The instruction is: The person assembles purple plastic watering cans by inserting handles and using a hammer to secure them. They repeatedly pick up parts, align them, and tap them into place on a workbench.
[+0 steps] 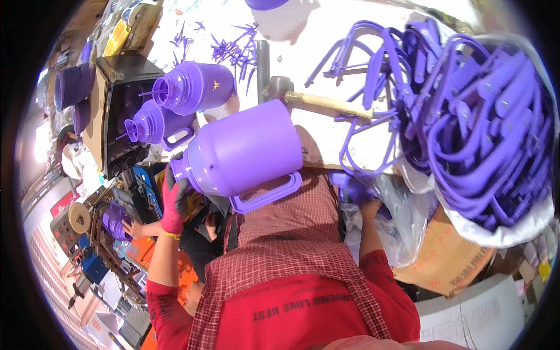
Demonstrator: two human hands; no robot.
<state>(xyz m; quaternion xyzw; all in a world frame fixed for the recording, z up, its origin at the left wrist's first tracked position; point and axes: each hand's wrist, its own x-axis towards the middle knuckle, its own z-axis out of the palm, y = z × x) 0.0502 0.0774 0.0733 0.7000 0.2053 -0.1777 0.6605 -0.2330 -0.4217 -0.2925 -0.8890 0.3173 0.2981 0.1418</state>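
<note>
A large purple jug (251, 151) with a side handle (268, 192) lies tilted over the table's near edge, its neck toward the left. My left hand (172, 204), in a red and grey glove, is closed at the jug's neck. Down beside the apron, my right hand (366, 204) is at a clear plastic bag (402, 216). Purple shows around its fingers, but blur hides them and whatever they may hold. Two more purple jugs, one larger (204, 87) and one smaller (157, 125), lie beyond the left hand, each with a thin purple stick at its mouth.
A hammer (326, 104) with a wooden handle lies on the white table (315, 52). Purple handles fill a white sack (496, 236) at the right; more are heaped beside it. Small purple pieces (236, 49) lie at the back. At the left, another person's hand (135, 229) touches a purple part.
</note>
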